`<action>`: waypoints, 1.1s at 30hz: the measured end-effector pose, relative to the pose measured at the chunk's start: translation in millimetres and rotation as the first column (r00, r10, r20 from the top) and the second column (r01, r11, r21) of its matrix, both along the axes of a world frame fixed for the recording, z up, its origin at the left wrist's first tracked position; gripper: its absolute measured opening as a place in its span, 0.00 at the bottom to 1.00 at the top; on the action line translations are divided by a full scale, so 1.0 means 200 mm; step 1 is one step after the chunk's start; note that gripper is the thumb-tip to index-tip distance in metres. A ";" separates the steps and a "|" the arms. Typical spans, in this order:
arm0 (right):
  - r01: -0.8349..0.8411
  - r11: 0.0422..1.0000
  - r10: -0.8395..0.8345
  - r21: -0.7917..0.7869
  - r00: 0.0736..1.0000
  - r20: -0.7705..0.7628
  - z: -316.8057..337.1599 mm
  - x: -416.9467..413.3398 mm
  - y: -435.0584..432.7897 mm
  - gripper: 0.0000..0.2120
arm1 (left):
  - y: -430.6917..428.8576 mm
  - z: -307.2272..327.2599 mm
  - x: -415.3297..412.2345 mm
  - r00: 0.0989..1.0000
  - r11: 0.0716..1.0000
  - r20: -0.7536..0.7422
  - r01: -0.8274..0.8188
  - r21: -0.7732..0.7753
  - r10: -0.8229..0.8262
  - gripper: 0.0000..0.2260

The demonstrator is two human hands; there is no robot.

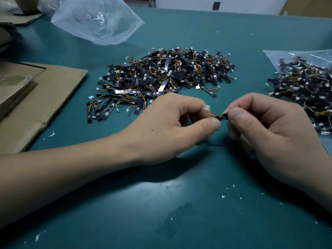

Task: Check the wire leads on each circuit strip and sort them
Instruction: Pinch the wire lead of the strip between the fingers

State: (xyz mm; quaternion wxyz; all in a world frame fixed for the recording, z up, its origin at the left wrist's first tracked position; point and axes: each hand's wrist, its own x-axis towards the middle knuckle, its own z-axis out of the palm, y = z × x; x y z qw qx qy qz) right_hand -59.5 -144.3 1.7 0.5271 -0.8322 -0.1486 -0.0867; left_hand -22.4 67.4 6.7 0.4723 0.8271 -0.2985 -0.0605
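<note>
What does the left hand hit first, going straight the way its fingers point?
Probably the right hand, just past the strip that it and the left hand pinch; depth unclear.

We see through one wide-angle camera worn on the head, facing forward and down over the teal surface. It sits close above the left hand and right hand, whose circuit strip lies near mid-frame.
</note>
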 end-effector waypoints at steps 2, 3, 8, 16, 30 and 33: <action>-0.006 1.000 0.006 0.011 1.000 -0.001 0.00 0.00 0.00 0.11 | 0.00 0.01 -0.01 0.999 0.999 -0.015 0.034 -0.024 -0.034 0.10; -0.012 1.000 0.012 0.012 1.000 -0.002 0.00 0.00 0.00 0.11 | 0.00 0.01 -0.01 0.999 0.999 -0.017 0.040 -0.034 -0.041 0.10; -0.103 0.991 0.108 0.081 0.993 -0.057 0.01 -0.01 -0.01 0.09 | 0.01 0.01 -0.01 0.999 0.999 -0.026 0.045 -0.015 -0.046 0.09; -0.180 0.974 0.192 0.136 0.978 -0.081 0.01 -0.01 -0.02 0.06 | 0.00 0.01 -0.01 0.998 0.998 0.000 0.061 0.008 -0.061 0.08; -0.119 0.989 0.127 0.091 0.988 -0.087 0.02 -0.02 0.00 0.04 | 0.00 0.01 -0.02 0.996 0.994 0.055 0.066 0.082 -0.070 0.09; -0.111 0.992 0.116 0.064 0.990 -0.082 0.02 -0.02 0.00 0.05 | 0.00 0.01 -0.02 0.997 0.996 0.051 0.061 0.067 -0.064 0.09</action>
